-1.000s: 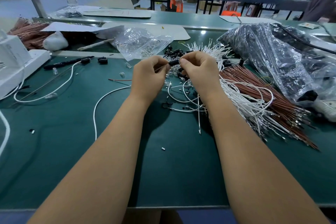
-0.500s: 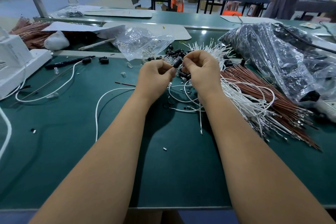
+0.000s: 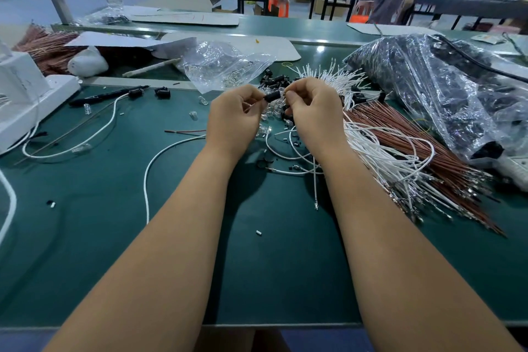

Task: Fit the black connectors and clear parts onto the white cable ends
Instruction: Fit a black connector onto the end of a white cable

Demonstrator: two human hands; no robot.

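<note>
A small black connector (image 3: 272,96) is held between my two hands above the green mat. My left hand (image 3: 234,120) pinches its left end with curled fingers. My right hand (image 3: 313,111) pinches its right end. A white cable (image 3: 171,148) trails from under my left hand down across the mat. Behind the hands lie loose black connectors (image 3: 275,81) and clear parts (image 3: 275,108). A bundle of white cables (image 3: 383,148) spreads to the right. What the fingers hide inside them cannot be made out.
A clear bag of parts (image 3: 223,66) lies behind my left hand. A large bag of black parts (image 3: 445,88) and brown wires (image 3: 428,157) fill the right. A white device (image 3: 25,97) stands at the left edge, a finished cable (image 3: 94,134) beside it. A person stands at a far table.
The connector between my fingertips has turned from tilted to nearly level, and my hands have drawn slightly apart along it. The arms stay in place.
</note>
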